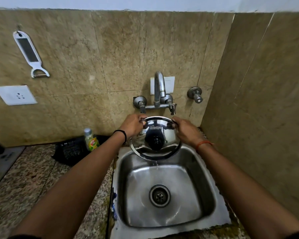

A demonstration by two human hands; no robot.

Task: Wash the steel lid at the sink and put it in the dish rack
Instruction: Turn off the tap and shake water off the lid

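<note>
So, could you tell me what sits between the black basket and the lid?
The head view shows a dish soap bottle and the left hand between basket and lid.

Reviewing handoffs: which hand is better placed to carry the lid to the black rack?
Probably left. Both hands grip the steel lid over the sink; the left hand is nearer the black rack on the left counter.

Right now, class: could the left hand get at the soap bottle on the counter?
Probably yes, once it lets go: the left hand grips the lid, but the bottle stands just left of that forearm with open counter between.
</note>
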